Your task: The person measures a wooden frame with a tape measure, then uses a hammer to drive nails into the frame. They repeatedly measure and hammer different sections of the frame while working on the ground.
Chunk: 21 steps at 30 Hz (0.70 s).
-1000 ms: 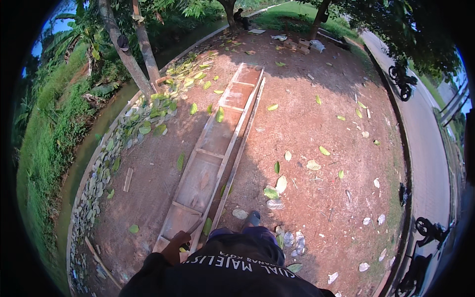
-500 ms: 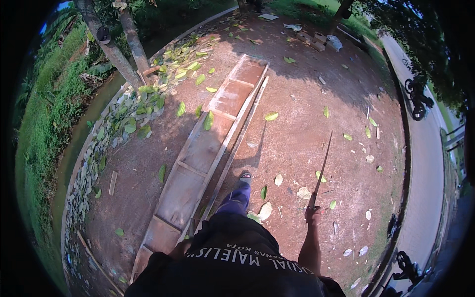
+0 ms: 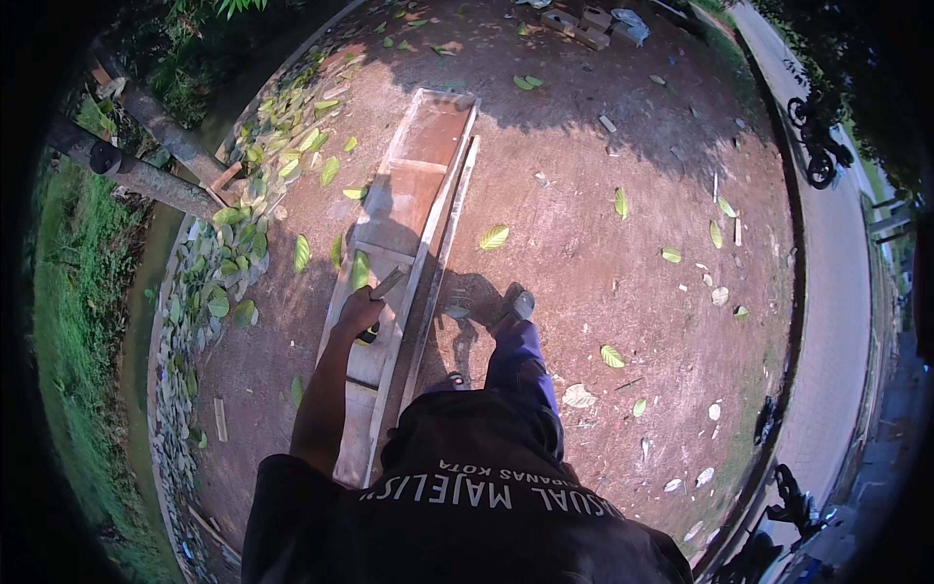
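Note:
My left hand [image 3: 361,312] is closed, held over a long wooden panel with a raised frame and crosspieces [image 3: 412,167]. From its fingers juts a short, flat grey-brown strip [image 3: 388,284], and beneath the palm shows a black-and-yellow object [image 3: 369,334], possibly a tape measure. A large green leaf [image 3: 360,270] lies on the panel just beyond the hand. Along the panel's right side runs a separate narrow board [image 3: 457,214]. My right hand is out of view, as is the long blade it held earlier.
My right foot [image 3: 523,306] is on bare earth beside the boards. Fallen leaves [image 3: 494,237] dot the ground. Left are tree trunks [image 3: 165,185] and a water channel with a raised edge [image 3: 167,389]. Cardboard boxes [image 3: 584,24] lie far off; motorbikes [image 3: 820,156] stand by the paved road [image 3: 817,370].
I have stepped forward along the panel. My left hand has come up into view over it, holding things. My right hand with the long thin blade has left the view.

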Motion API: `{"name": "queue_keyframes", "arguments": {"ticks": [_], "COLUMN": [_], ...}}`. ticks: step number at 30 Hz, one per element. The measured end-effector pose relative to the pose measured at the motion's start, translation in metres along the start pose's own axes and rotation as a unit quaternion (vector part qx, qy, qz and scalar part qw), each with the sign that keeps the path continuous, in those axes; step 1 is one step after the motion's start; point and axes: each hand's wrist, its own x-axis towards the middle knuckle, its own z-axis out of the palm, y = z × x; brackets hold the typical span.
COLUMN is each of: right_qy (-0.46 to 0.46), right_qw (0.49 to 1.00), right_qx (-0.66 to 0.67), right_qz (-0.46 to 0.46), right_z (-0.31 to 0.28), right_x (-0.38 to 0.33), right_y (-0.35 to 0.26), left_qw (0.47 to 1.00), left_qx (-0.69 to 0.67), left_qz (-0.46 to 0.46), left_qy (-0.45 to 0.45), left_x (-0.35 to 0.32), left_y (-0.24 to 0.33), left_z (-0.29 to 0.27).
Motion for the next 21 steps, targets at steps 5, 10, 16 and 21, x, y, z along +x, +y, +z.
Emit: {"name": "queue_keyframes", "arguments": {"ticks": [5,10,16,21], "right_qy": [-0.011,-0.031,-0.210,-0.094], "right_qw": [0.998,0.991,0.791,0.789], "right_qx": [0.030,0.107,0.388,0.129], "right_qz": [0.050,0.069,-0.423,-0.594], "right_z": [-0.039,-0.109,-0.247,-0.280], "right_x": [0.057,0.161,0.330,0.300], "right_y": [-0.136,-0.358,-0.632,-0.897], "left_qw": [0.991,0.976,0.895,0.853], "left_qx": [-0.076,-0.120,-0.246,-0.317], "left_qz": [-0.095,-0.130,-0.325,-0.397], "left_qy": [-0.058,-0.126,-0.184,-0.123], "left_x": [0.107,0.133,0.167,0.250], "left_y": [0.038,-0.063,0.080,0.146], "left_z": [0.036,0.156,0.162,0.140]}}
